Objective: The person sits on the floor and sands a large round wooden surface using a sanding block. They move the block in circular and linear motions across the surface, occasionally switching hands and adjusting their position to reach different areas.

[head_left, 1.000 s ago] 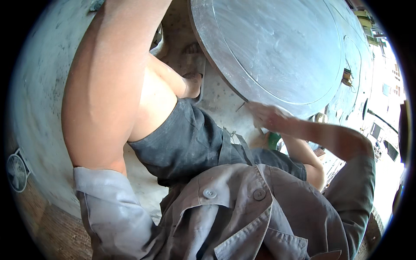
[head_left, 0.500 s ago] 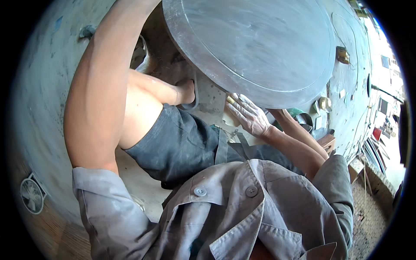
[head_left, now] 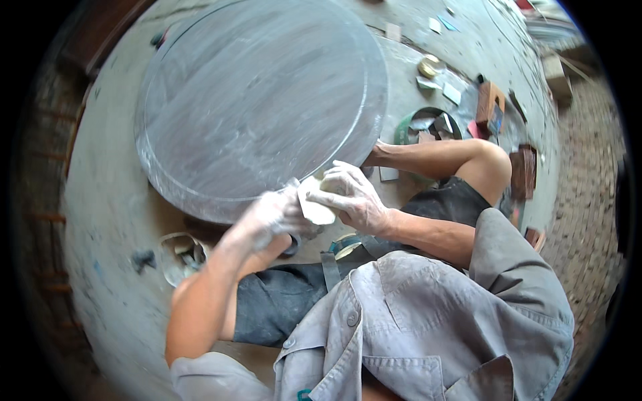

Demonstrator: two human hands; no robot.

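Note:
A large round tabletop (head_left: 261, 100), grey and streaked with pale dust, lies in front of me with a ring line near its rim. My right hand (head_left: 354, 198), whitened with dust, grips a small pale sheet (head_left: 315, 206) that looks like sandpaper, at the tabletop's near edge. Beside it, my left hand (head_left: 271, 212) is also dusty and smeared by motion. Its fingers come close to the sheet, but whether they touch or grip it is unclear.
To the right stand a green round tub (head_left: 404, 130) of scraps, a brick-like wooden block (head_left: 490, 103) and a tin (head_left: 430, 65). A clear container (head_left: 179, 257) sits at lower left, near my knee. A roll of tape (head_left: 346, 247) lies by my lap.
My left hand, earlier beyond the top of the view, has come down beside the right. The right hand has lifted the pale sheet. The view has swung, placing the tabletop further left.

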